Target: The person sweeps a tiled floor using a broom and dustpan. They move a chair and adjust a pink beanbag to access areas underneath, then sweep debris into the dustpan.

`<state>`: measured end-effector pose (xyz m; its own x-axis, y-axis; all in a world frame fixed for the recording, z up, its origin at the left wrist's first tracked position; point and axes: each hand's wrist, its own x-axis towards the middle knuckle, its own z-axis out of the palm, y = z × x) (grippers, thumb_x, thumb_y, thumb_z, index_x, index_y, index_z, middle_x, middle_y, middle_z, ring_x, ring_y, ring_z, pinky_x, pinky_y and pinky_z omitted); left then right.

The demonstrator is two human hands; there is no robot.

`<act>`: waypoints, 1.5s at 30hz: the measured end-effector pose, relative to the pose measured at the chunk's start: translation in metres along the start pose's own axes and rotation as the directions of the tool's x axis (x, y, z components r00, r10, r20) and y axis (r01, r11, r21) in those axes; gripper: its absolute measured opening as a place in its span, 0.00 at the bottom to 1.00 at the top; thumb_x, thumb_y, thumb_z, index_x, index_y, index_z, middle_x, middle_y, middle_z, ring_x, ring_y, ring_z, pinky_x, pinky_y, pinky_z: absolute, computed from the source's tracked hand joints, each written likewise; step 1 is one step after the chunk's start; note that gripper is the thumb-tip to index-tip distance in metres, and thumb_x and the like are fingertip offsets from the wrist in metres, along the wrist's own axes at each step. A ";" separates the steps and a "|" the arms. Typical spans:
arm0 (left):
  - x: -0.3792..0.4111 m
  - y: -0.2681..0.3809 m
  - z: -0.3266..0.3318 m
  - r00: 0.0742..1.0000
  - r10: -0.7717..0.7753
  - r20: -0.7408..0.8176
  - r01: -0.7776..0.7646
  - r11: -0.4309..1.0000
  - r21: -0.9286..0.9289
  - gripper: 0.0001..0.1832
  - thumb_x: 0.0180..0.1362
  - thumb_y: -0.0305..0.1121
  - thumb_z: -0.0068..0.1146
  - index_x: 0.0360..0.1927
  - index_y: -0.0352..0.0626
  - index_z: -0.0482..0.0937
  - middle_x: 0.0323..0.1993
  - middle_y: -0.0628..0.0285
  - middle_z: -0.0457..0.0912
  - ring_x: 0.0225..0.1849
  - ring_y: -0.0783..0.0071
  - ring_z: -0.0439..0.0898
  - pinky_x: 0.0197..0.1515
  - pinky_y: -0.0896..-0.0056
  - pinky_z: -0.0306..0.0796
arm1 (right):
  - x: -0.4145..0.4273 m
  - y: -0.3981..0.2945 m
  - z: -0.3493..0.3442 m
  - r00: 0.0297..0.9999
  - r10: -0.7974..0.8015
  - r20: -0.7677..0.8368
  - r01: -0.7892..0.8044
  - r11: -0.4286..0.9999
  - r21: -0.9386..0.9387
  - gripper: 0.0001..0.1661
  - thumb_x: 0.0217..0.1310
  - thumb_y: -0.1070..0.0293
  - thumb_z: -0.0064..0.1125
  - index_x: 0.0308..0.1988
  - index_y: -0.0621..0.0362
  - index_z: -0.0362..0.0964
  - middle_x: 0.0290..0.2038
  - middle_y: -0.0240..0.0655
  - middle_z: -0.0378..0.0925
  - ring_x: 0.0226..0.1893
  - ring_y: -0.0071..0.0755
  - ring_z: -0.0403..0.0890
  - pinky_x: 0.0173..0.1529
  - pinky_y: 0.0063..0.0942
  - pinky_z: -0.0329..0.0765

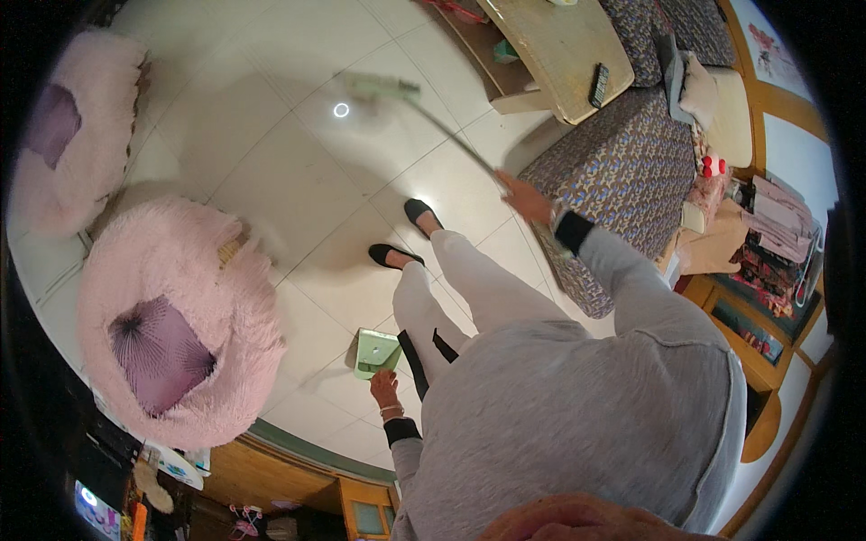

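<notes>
My right hand (529,198) is closed around the grey stick of a broom, which slants away over the tiled floor. The pale green broom head (380,86) is blurred, at the far end of the stick beside a bright round light reflection. Low at my left side, my left hand (385,390) grips a light green dustpan (377,351) at its near edge; the handle itself is mostly hidden by the fingers. A small scrap of something pale lies in the pan. Both my feet, in black flat shoes (387,256), stand on the tiles between broom and dustpan.
Two fluffy pink round seats (250,379) with purple centres stand to the left. At upper right is a low table (561,40) bearing a remote control (599,85). A patterned sofa (609,182) runs along my right. A wooden cabinet (270,473) stands at lower left.
</notes>
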<state>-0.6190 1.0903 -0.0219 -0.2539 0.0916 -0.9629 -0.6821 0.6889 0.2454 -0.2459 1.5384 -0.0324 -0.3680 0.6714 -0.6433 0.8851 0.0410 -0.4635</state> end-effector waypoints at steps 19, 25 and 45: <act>0.011 0.059 0.080 0.998 0.051 0.030 -0.058 0.948 0.314 0.14 0.52 0.39 0.50 0.37 0.42 0.71 0.29 0.65 0.75 0.31 0.77 0.73 0.31 0.76 0.65 | -0.123 0.019 0.020 0.935 0.337 0.113 -0.354 0.850 0.391 0.38 0.50 0.71 0.43 0.60 0.42 0.37 0.22 0.43 0.73 0.07 0.28 0.61 0.10 0.23 0.64; 0.012 0.081 0.099 0.987 0.103 0.126 -0.142 0.926 0.349 0.11 0.54 0.37 0.47 0.35 0.40 0.71 0.30 0.63 0.74 0.32 0.77 0.73 0.31 0.80 0.65 | -0.124 0.156 0.035 0.857 0.512 0.060 -0.498 0.794 0.348 0.42 0.53 0.71 0.43 0.60 0.40 0.28 0.16 0.34 0.64 0.06 0.23 0.57 0.10 0.25 0.59; -0.015 0.053 0.094 0.992 0.108 0.064 -0.125 0.903 0.410 0.14 0.52 0.41 0.50 0.37 0.43 0.72 0.29 0.67 0.75 0.33 0.78 0.73 0.33 0.78 0.66 | 0.064 0.115 -0.047 0.911 0.396 0.119 -0.397 0.760 0.514 0.20 0.52 0.70 0.42 0.46 0.62 0.52 0.16 0.36 0.64 0.14 0.30 0.68 0.20 0.27 0.68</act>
<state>-0.5870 1.1932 -0.0046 -0.2818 0.2114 -0.9359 -0.3030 0.9059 0.2958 -0.1545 1.6204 -0.0982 -0.0187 0.5398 -0.8416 0.6724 -0.6161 -0.4102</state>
